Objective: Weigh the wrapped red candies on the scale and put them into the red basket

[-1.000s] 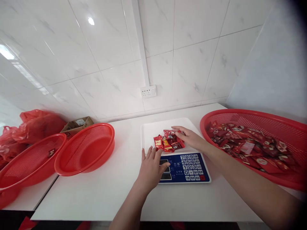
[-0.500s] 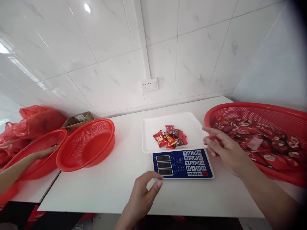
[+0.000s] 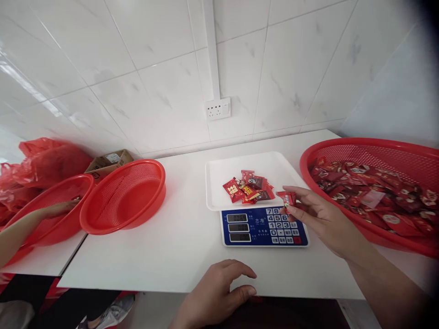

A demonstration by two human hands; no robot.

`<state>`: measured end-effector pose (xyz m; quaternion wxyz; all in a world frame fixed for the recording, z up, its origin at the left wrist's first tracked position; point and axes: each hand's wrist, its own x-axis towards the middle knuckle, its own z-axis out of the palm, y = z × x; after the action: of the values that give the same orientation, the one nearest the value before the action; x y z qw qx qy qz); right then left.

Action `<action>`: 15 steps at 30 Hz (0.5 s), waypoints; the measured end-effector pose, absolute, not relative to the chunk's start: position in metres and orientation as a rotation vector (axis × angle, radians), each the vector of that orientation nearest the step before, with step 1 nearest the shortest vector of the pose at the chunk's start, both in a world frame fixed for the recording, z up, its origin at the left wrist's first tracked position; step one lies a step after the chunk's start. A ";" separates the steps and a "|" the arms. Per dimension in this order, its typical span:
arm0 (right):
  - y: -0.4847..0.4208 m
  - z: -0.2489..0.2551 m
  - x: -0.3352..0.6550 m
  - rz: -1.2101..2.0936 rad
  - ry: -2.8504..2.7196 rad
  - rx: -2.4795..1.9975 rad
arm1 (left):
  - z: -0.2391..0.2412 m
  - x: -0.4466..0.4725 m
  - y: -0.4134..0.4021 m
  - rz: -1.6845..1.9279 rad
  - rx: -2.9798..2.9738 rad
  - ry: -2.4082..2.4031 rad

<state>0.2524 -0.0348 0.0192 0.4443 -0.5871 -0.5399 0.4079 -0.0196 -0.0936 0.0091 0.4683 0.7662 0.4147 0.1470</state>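
My right hand pinches a small red snack packet between thumb and fingers, over the front right edge of the white weighing tray. A small pile of red and dark-red packets lies in the middle of that tray. Below it, the blue panel of the digital scale shows lit digits and a keypad, partly covered by my right fingers. My left hand is at the table's front edge, thumb and fingers apart, with nothing in it.
At the right stands a large red basket full of packets. On the left are a red basket, another with a co-worker's hand in it, a cardboard box and red plastic bags. A socket is on the wall.
My right hand has turned and lowered toward the tray's front right edge; the packet in it now shows. My left hand has drawn back from the scale. The view has tilted slightly.
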 end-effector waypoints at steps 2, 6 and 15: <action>-0.035 0.022 0.248 0.968 -1.408 -1.505 | 0.008 -0.022 -0.094 0.348 1.870 1.019; -0.032 0.025 0.239 0.887 -1.416 -1.488 | 0.006 -0.026 -0.094 0.327 1.861 1.024; -0.030 0.024 0.241 0.691 -1.452 -1.540 | 0.004 -0.026 -0.092 0.331 1.863 1.027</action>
<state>0.2412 -0.0299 0.0241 0.4415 -0.6205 -0.5852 0.2786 -0.0259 -0.0922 0.0040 0.4743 0.7618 0.4200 0.1352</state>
